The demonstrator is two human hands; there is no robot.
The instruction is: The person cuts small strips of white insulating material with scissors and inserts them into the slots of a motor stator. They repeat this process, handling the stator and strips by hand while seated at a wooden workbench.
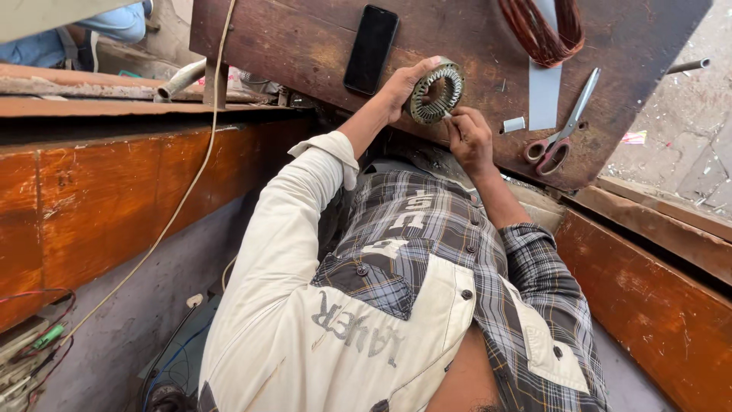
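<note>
- Nearest the camera, the person's chest is filling the lower frame; a cream and grey plaid shirt (412,282) with buttoned pockets is covering it, and both sleeves are reaching up toward the wooden table (305,46).
- The right hand (470,141) is working at the lower right edge of the metal ring (436,91); its fingertips are pinching together on a small pale piece right at the ring's rim, so the fingers are closed, though what the piece is cannot be told.
- The left hand (402,85) is wrapping around the ring's left side and clamping it, the thumb lying along the top edge; it is holding the ring tilted on edge just above the table's near edge.
- The ring is looking like a grey, dull metal stator core; it is round, with an open centre and a row of narrow slots and teeth running around the inside; its outer wall is showing fine stacked layers.
- Just beyond the left hand, a black phone (370,49) is lying flat on the dark wood, screen off.
- To the right, a small white piece (514,124) is lying near red-handled scissors (563,122), which are resting beside a grey strip (544,95).
- Farthest off, a coil of copper-coloured wire (543,30) is lying at the table's far edge, overlapping the strip's top.
</note>
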